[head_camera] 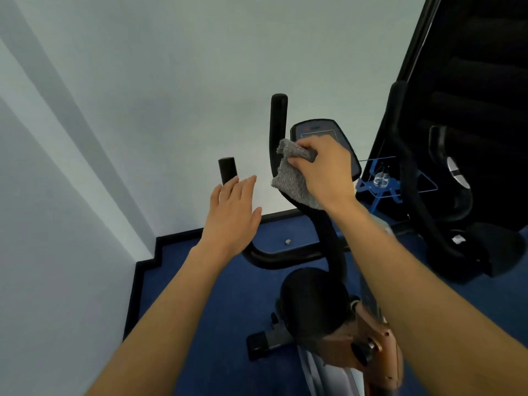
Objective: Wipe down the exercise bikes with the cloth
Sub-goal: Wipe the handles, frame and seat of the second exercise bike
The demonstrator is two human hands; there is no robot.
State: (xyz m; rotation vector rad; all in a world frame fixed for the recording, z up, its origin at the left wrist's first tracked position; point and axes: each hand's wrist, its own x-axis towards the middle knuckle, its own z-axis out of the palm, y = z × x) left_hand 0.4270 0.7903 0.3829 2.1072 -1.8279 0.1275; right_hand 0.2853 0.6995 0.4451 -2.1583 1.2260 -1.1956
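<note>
My right fingers [298, 162] are curled in and pinch a bunched grey cloth [288, 181]. It hangs from the right hand [325, 172] across the lower left edge of the console [317, 127] and over the black tube just left of it. My left fingers [243, 190] are straight and relaxed and hold nothing. The left hand [231, 215] hovers well left of the console, at the short grip [227, 170]. The fingertips overlap the grip's lower end in my view, and I cannot tell whether they touch it.

Just left of the console a tall grip [278, 121] stands upright. Below the console the padded neck [333, 244] curves down to the copper-coloured frame [371, 347] of the near bike, on the blue floor [217, 295]. Right of the console is a blue rack [380, 192] with a clear bottle in it, and beyond that a second bike [457, 201], all black.

I judge I am early in the job, with the cloth working the console and handlebar of the near bike. The second bike looks untouched, though I cannot be sure. The next move calls for spreading the cloth flat on the console face and pressing evenly through the stroke. The left hand could close on the short grip to steady the bars. After that come the grips, the neck and the second bike.
</note>
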